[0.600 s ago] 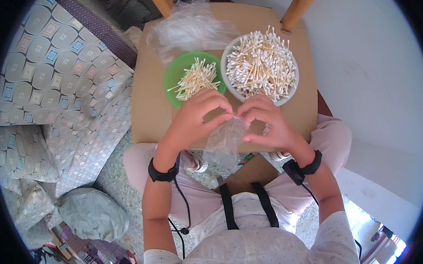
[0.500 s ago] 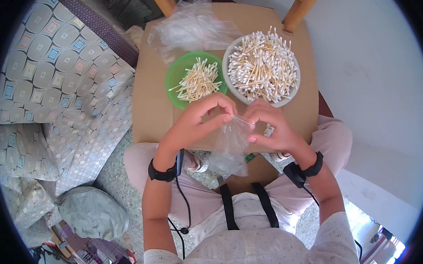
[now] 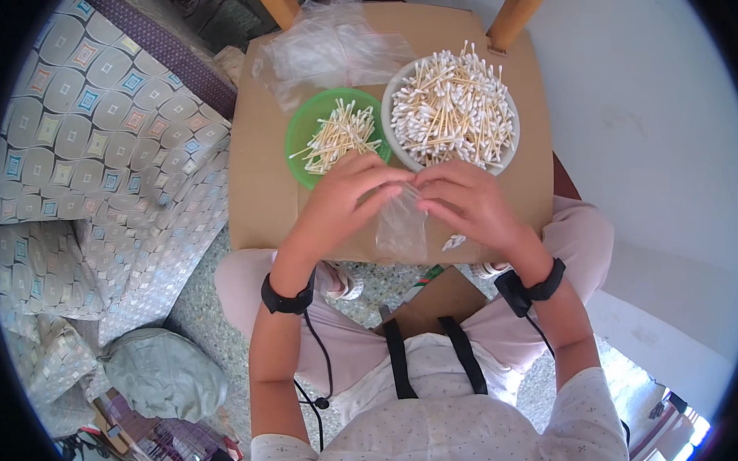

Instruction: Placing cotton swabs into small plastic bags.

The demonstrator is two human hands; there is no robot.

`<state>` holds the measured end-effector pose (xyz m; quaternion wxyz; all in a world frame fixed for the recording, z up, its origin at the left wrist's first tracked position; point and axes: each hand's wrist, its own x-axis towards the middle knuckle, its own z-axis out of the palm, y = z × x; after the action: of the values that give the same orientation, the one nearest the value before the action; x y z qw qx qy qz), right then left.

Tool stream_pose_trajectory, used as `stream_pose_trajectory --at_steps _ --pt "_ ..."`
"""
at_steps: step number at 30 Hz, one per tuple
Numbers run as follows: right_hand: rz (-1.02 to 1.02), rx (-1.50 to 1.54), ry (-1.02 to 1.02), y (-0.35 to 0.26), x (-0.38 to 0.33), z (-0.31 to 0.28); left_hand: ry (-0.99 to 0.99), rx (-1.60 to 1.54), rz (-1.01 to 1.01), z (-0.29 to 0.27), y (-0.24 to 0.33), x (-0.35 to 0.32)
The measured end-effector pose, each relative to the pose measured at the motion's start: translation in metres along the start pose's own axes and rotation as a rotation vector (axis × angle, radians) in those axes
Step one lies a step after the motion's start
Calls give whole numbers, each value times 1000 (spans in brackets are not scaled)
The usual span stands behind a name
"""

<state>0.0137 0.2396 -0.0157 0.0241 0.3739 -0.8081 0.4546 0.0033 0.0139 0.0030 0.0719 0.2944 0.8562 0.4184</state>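
My left hand [image 3: 353,196] and my right hand [image 3: 471,200] meet over the near part of the board, fingertips almost touching. Between them they pinch the upper edge of a clear plastic bag [image 3: 402,229], which hangs down past the board's near edge and looks empty. White tips of a few cotton swabs [image 3: 453,242] show below my right hand; whether that hand holds them or they lie on the board I cannot tell. Just beyond my left hand stands a green bowl [image 3: 298,143] with a small heap of swabs. A pale grey bowl [image 3: 515,133] heaped with swabs is beyond my right hand.
A pile of clear plastic bags [image 3: 328,47] lies at the far left of the brown cardboard surface [image 3: 260,186]. Wooden chair parts [image 3: 520,14] rise behind it. Patterned fabric [image 3: 109,135] hangs at the left, above a grey-green bag [image 3: 165,373]. A white wall [image 3: 645,136] stands at the right.
Both hands have moved slightly away from me and closer together, lifting the bag. The bag now hangs flatter, where before it was bunched. The swabs below my right hand show more.
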Motion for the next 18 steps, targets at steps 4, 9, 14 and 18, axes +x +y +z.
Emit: stream_pose_trajectory --at_steps 4,9,14,18 --pt "136 -16 249 -2 4 5 158 95 20 2 -10 -1" --pt "141 -394 417 12 -1 -12 206 304 93 11 -15 1" --pt "296 -511 427 13 1 -17 303 301 82 20 -11 6" --pt "297 -577 337 14 1 -20 251 318 66 17 -14 6"
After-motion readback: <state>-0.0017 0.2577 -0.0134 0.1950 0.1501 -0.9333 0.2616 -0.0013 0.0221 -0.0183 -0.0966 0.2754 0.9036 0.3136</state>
